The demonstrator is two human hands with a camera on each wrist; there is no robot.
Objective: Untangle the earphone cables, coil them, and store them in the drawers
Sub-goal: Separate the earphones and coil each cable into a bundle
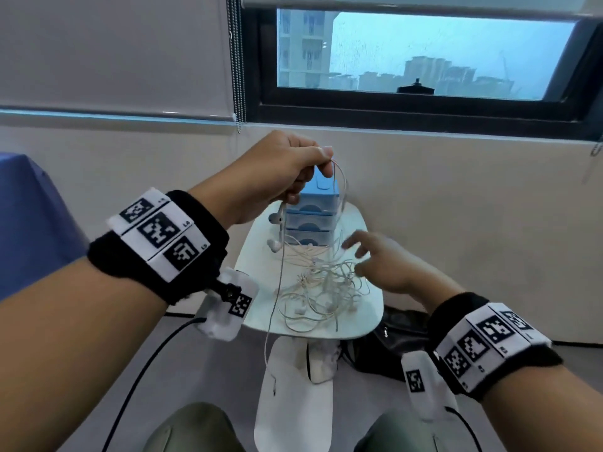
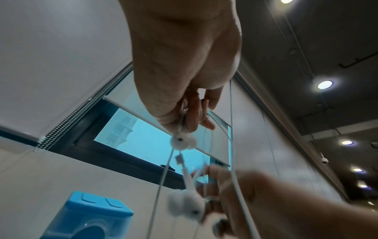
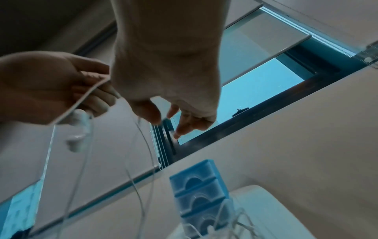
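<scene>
A tangle of white earphone cables (image 1: 323,282) lies on a small white table (image 1: 365,324). Behind it stands a blue three-drawer unit (image 1: 311,216) (image 3: 198,192) (image 2: 90,215), all drawers closed. My left hand (image 1: 318,168) (image 2: 196,116) is raised above the drawers and pinches one cable, whose loop arcs over to the right. Two earbuds (image 1: 275,231) (image 2: 183,141) dangle below that fist, and a strand drops past the table's front edge. My right hand (image 1: 355,256) (image 3: 165,124) hovers over the tangle's right side with fingers spread, holding nothing.
A black bag (image 1: 388,347) lies on the floor under the table's right side, beside the white table base (image 1: 293,393). A blue-covered surface (image 1: 29,223) stands at the left. A wall with a window (image 1: 424,50) is close behind. My knees are at the bottom edge.
</scene>
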